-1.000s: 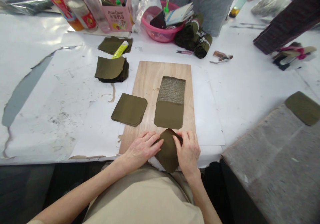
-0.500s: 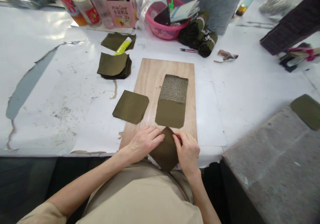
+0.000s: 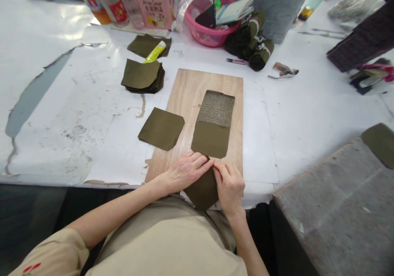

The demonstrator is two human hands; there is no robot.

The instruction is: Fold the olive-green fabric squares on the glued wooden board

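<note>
A dark olive piece of fabric (image 3: pixel 203 192) lies turned cornerwise at the table's front edge, under both hands. My left hand (image 3: pixel 189 171) reaches across its upper corner, fingertips pressed on it. The fingers of my right hand (image 3: pixel 229 181) are closed on its right edge near that corner, and the fingertips of both hands almost meet. Just beyond lies a longer olive piece (image 3: pixel 212 140) with a pale, rough upper half, flat on a wooden board (image 3: pixel 187 87). To the left, a neat stack of olive pieces (image 3: pixel 161 128) with clipped corners overlaps the board's edge.
Further back left are another fabric stack (image 3: pixel 141 74) and a yellow tube (image 3: pixel 155 52). A pink basin (image 3: pixel 206 37), dark fabric rolls (image 3: pixel 260 54) and pink thread snips (image 3: pixel 236 61) stand behind the board. A grey slab (image 3: pixel 335 202) is at right.
My left hand has slid right over the fabric's upper corner, towards my right fingertips. My right hand keeps its pinch. The whole view has shifted slightly.
</note>
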